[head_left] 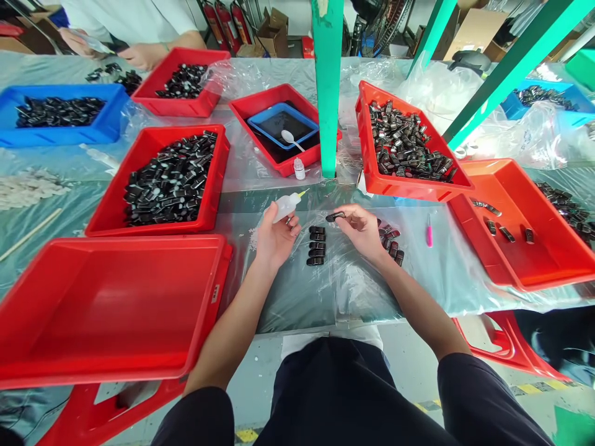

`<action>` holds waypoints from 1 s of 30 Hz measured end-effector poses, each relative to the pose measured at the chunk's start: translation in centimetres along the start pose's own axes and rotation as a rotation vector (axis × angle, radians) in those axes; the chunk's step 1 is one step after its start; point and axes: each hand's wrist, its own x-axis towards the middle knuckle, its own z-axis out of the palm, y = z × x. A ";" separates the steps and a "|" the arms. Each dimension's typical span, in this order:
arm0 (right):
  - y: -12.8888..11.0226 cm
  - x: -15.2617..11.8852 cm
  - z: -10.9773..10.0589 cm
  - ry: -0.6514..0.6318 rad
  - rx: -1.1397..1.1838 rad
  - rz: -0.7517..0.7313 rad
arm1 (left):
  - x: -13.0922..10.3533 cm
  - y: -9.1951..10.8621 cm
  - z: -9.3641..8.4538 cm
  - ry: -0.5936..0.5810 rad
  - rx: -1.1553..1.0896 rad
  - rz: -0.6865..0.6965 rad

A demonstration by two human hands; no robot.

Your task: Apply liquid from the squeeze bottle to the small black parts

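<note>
In my left hand [277, 238] is a small translucent squeeze bottle [286, 207] with a yellowish needle tip pointing up and to the right. My right hand [361, 230] pinches a small black glossy part [334, 217] between thumb and fingers. Bottle tip and part are apart. Between and below my hands, several similar black parts [317, 245] lie in a short column on the plastic-covered table. More dark parts with reddish tints [391, 241] lie beside my right wrist, partly hidden by it. Small whitish bits [253, 239] lie left of my left hand.
Red bins of black parts stand at left [222, 179] and right [409, 188]. A red tray [116, 368] is at lower left, another [520, 272] at right. A green post [328, 93] rises ahead. A pink-handled tool [429, 236] lies right. Another person's hands [144, 56] are at upper left.
</note>
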 end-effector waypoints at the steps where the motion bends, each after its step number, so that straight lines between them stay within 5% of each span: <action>1: 0.0 0.1 -0.1 -0.007 0.053 0.029 | -0.1 -0.1 0.1 -0.006 0.018 0.024; 11: -0.8 0.4 -0.3 -0.083 0.314 0.217 | -0.9 -0.5 0.1 -0.033 0.229 0.310; 30: -1.1 0.2 -0.5 -0.079 0.227 0.153 | -1.3 -0.5 0.0 -0.012 0.375 0.338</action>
